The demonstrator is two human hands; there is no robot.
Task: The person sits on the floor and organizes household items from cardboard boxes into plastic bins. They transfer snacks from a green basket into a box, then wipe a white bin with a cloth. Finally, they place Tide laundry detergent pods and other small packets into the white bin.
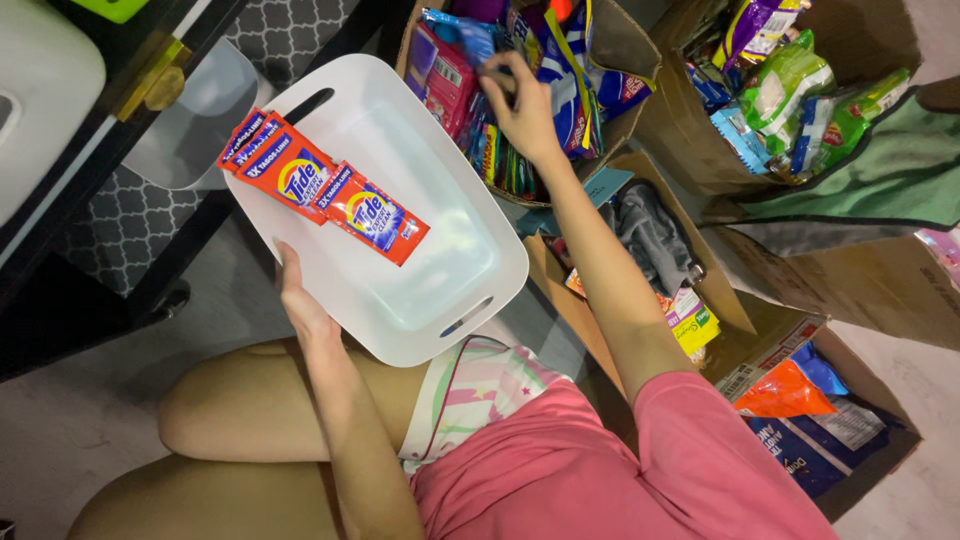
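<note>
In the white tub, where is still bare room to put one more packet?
The tub is bare over its near half, below the orange packets down to the handle slot by the knee. The left hand grips its edge. The box where the right hand reaches is crowded.

Cardboard box (690, 150) of green snack bags (790, 85) at upper right; box (860, 450) with orange packet (785, 392) lower right; grey cloth (650, 235) between; patterned rug (130, 235) and clear lid (195, 115) left.
</note>
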